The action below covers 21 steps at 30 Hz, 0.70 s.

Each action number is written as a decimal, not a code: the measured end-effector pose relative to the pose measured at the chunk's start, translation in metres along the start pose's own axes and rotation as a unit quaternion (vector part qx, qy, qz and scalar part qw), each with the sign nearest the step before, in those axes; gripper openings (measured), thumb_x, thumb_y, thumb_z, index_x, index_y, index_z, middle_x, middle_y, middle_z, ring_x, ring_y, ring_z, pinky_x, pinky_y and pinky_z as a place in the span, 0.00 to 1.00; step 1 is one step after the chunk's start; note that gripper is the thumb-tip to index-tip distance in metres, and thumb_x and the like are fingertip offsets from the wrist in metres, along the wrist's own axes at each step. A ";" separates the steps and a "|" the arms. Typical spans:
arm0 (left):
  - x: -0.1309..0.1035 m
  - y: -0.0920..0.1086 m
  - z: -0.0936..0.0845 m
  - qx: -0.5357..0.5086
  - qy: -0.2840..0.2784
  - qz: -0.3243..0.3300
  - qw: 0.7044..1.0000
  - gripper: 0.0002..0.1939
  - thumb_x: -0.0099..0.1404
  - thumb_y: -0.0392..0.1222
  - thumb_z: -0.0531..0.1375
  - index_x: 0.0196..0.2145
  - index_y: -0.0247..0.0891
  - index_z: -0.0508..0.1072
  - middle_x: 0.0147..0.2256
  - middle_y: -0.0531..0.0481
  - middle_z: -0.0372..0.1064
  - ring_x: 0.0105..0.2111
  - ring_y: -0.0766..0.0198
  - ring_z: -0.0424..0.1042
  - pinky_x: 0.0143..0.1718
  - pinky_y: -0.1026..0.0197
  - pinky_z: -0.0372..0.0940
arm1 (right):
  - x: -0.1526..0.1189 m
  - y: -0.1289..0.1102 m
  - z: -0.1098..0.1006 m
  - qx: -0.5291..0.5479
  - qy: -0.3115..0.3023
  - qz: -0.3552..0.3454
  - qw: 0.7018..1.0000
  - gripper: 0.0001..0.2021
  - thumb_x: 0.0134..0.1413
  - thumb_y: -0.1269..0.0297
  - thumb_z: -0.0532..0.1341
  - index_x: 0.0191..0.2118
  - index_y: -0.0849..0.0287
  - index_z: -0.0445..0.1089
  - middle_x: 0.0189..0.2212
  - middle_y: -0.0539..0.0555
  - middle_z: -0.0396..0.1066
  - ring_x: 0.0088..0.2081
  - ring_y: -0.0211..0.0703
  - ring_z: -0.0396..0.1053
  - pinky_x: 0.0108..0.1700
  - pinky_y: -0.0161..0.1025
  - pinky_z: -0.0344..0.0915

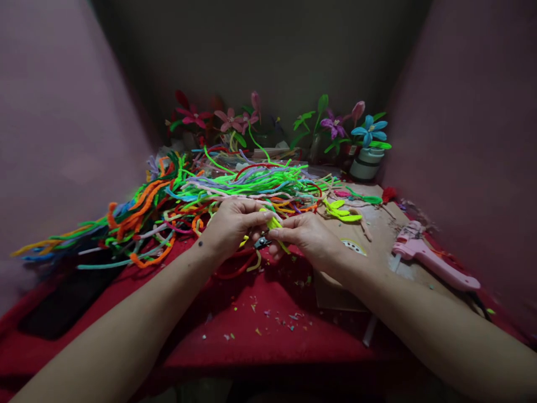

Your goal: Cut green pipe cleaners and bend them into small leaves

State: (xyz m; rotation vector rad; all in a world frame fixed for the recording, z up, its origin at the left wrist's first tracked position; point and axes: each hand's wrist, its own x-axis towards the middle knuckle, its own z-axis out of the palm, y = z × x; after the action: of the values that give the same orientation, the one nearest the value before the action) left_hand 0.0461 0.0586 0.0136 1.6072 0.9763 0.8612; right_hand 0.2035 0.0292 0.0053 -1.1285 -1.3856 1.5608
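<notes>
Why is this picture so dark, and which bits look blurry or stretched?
Head view: dim light, the back wall nearly black; also head view: pink fuzzy flowers look soft; head view again: forearms seem stretched towards the bottom corners, perhaps from a wide lens.

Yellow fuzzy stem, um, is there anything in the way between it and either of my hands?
Nothing visible: the left hand and the right hand both pinch the yellow stem directly. A small dark object shows just below it, not in between.

Yellow pc. [274, 223] pt. hidden by hands [230, 226]; forearms [117, 319] cut off.
</notes>
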 end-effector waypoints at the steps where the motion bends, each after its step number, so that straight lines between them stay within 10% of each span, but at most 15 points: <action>1: -0.001 0.001 0.002 0.030 0.021 0.007 0.999 0.13 0.57 0.42 0.60 0.18 0.33 0.70 0.12 0.56 0.59 0.12 0.75 0.54 0.13 0.69 0.49 | 0.000 0.000 0.001 -0.003 0.006 0.006 1.000 0.11 0.47 0.71 0.61 0.16 0.65 0.69 0.13 0.51 0.68 0.16 0.34 0.64 0.25 0.35 0.63; 5: -0.003 0.004 0.009 0.157 0.135 0.095 0.974 0.09 0.53 0.38 0.61 0.17 0.33 0.72 0.15 0.55 0.62 0.17 0.73 0.58 0.16 0.70 0.52 | 0.001 0.003 0.002 0.038 0.009 0.051 0.998 0.11 0.46 0.74 0.60 0.16 0.65 0.68 0.12 0.51 0.68 0.15 0.34 0.64 0.22 0.33 0.63; 11: -0.001 0.007 0.001 0.015 0.013 -0.064 0.998 0.15 0.52 0.40 0.61 0.12 0.36 0.64 0.09 0.57 0.55 0.08 0.75 0.49 0.10 0.68 0.44 | 0.002 0.008 0.000 0.078 -0.033 0.056 0.995 0.06 0.45 0.72 0.62 0.21 0.66 0.70 0.16 0.53 0.71 0.17 0.35 0.67 0.25 0.34 0.66; 17: 0.001 0.007 -0.001 -0.016 -0.003 -0.046 0.999 0.14 0.51 0.38 0.62 0.12 0.35 0.65 0.10 0.56 0.56 0.09 0.75 0.51 0.10 0.69 0.45 | 0.003 0.011 -0.003 0.109 -0.047 0.018 0.993 0.14 0.49 0.57 0.62 0.27 0.66 0.72 0.20 0.56 0.73 0.21 0.38 0.70 0.30 0.37 0.67; 21: 0.000 0.010 0.002 0.003 -0.014 -0.026 1.000 0.14 0.52 0.36 0.61 0.12 0.35 0.65 0.11 0.57 0.56 0.10 0.75 0.53 0.11 0.69 0.46 | 0.005 0.014 -0.004 0.103 -0.047 0.023 0.993 0.08 0.49 0.66 0.62 0.28 0.67 0.73 0.22 0.58 0.75 0.23 0.40 0.72 0.31 0.37 0.67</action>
State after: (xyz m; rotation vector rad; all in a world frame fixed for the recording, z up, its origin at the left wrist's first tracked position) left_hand 0.0492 0.0563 0.0226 1.5890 0.9972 0.7980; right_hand 0.2056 0.0330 -0.0088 -0.9784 -1.2331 1.7656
